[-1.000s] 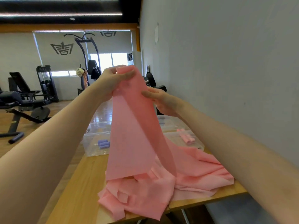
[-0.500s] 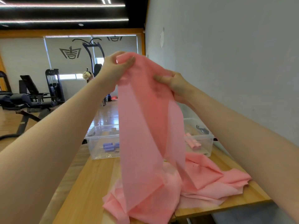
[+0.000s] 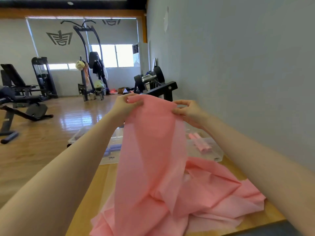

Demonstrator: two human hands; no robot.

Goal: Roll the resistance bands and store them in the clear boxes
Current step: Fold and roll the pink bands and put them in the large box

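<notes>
A: Above the wooden desk [image 3: 95, 189], both hands are raised with the thin pink stretchy resistance band [image 3: 153, 150] hanging between them. Why so high?

B: My guess is length. The band's top edge is spread between the two hands, and the rest falls as a long sheet onto the heap of loose pink bands [image 3: 221, 198] lying on the desk. Lifting it lets the sheet hang flat, so the end is squared before rolling starts

A: How are the hands gripping?

B: The left hand [image 3: 124, 108] has thumb and fingers [image 3: 138, 103] pinched together on the left top corner. The right hand [image 3: 189, 111] pinches the right top corner, its fingers curled over the edge. Neither pair is apart; both are clamped on the band

A: And the boxes?

B: Two clear plastic storage boxes sit at the far end of the desk, beyond the heap. The left clear box [image 3: 110, 157] holds small purple rolled bands [image 3: 114, 148], partly hidden behind the left forearm and the hanging sheet. The right clear box [image 3: 214, 150] holds pink rolled bands [image 3: 201, 143]. It looks as if colours are kept apart, so this one probably belongs on the right

A: How far along is the job?

B: Judging by the heap, plenty of pink remains unrolled. This band is not yet rolled at all; the step in hand seems to be straightening its end. The risk, I'd say, is the thin sheet folding on itself lower down, where a crease already shows
</notes>
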